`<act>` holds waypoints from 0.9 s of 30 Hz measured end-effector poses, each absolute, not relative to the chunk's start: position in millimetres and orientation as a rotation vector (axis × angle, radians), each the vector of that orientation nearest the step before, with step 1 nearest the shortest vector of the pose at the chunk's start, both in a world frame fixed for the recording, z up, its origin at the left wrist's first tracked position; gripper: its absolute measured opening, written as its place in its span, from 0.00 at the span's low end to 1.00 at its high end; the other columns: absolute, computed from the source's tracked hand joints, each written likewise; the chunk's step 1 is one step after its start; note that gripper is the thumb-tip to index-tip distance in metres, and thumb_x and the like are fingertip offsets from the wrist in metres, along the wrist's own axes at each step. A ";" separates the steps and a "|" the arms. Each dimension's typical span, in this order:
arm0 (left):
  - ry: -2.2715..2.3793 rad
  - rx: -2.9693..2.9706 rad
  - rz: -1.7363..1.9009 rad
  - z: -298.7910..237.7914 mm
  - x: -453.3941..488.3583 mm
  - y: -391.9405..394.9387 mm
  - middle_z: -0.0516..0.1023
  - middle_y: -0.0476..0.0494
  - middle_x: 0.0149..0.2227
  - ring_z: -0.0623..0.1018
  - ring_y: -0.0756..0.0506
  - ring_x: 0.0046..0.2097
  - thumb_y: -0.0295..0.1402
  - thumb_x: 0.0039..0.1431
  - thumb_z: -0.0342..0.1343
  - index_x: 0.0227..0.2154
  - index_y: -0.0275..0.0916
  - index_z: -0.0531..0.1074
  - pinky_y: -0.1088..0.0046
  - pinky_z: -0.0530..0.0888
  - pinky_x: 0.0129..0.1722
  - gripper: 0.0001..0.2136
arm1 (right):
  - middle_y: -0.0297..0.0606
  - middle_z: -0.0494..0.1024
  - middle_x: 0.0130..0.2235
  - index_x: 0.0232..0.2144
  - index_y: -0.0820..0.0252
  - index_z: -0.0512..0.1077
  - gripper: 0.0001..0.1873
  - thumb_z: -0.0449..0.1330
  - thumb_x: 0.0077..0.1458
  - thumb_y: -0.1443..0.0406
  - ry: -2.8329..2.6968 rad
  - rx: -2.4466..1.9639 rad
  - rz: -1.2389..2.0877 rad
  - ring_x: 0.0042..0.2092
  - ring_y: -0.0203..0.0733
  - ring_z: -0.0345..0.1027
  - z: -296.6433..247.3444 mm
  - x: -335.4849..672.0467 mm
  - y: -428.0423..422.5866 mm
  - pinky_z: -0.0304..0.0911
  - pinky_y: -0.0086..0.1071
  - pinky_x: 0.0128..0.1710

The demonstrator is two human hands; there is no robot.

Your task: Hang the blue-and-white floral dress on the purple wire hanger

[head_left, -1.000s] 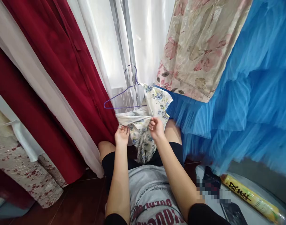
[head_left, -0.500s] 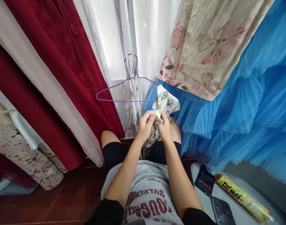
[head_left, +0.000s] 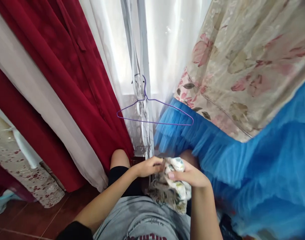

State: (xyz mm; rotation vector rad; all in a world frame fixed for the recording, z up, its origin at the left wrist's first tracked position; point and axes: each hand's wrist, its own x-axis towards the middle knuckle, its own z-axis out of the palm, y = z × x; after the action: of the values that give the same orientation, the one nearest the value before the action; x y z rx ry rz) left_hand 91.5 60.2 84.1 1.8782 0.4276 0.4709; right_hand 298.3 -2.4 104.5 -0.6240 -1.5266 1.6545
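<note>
right hand [head_left: 194,175] clutches floral cloth [head_left: 180,192], left hand [head_left: 147,167] apparently touching it.

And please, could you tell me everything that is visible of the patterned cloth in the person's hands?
The patterned cloth looks thin and soft, white with bluish and yellow-green patches; its left part is shaded and looks grey-brown. It is crumpled into a loose bundle, so its full shape cannot be told. It is over the lap, lower in the picture than the purple hanger. The right hand grips it, thumb on top; the left hand has its fingers at the upper left edge.
</note>
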 end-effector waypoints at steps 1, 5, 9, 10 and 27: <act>0.464 1.856 0.410 81.8 81.0 56.0 0.78 0.41 0.35 0.75 0.41 0.40 0.63 0.59 0.54 0.36 0.35 0.80 0.66 0.71 0.45 0.31 | 0.33 0.70 0.28 0.31 0.63 0.73 0.19 0.72 0.50 0.55 -1.606 -0.568 1.713 0.29 0.33 0.59 108.0 298.9 2.9 0.60 0.27 0.29; 0.610 1.486 0.573 83.9 52.8 22.2 0.77 0.41 0.35 0.74 0.43 0.38 0.56 0.53 0.65 0.32 0.35 0.79 0.70 0.69 0.39 0.25 | 0.30 0.64 0.22 0.25 0.64 0.71 0.21 0.71 0.51 0.53 -1.726 -0.376 1.874 0.24 0.30 0.52 121.0 304.9 24.7 0.52 0.25 0.22; 0.881 1.271 1.128 107.1 45.5 -2.2 0.70 0.48 0.26 0.66 0.51 0.28 0.52 0.55 0.65 0.26 0.35 0.72 0.76 0.62 0.29 0.22 | 0.34 0.70 0.23 0.27 0.64 0.76 0.21 0.72 0.49 0.51 -1.647 -0.468 1.846 0.25 0.33 0.58 140.3 302.7 41.1 0.57 0.25 0.23; 0.938 1.274 1.242 115.8 43.8 -3.4 0.66 0.50 0.23 0.63 0.52 0.26 0.52 0.56 0.64 0.24 0.35 0.68 0.77 0.59 0.26 0.23 | 0.35 0.74 0.25 0.29 0.64 0.78 0.20 0.72 0.49 0.51 -1.615 -0.516 1.826 0.26 0.35 0.62 146.4 299.4 44.1 0.61 0.26 0.24; 1.935 2.487 0.757 151.0 -135.4 55.8 0.82 0.45 0.52 0.69 0.34 0.60 0.35 0.62 0.56 0.44 0.49 0.81 0.46 0.56 0.63 0.11 | 0.40 0.83 0.36 0.52 0.58 0.79 0.25 0.69 0.51 0.58 -1.625 -0.956 0.758 0.33 0.46 0.74 168.6 259.4 120.8 0.67 0.34 0.31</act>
State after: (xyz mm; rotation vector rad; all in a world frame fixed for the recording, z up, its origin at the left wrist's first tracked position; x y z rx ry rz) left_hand -135.4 55.8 151.0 2.4873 1.9354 0.7573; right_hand 259.4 120.8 168.6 -0.9555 -1.6252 0.7577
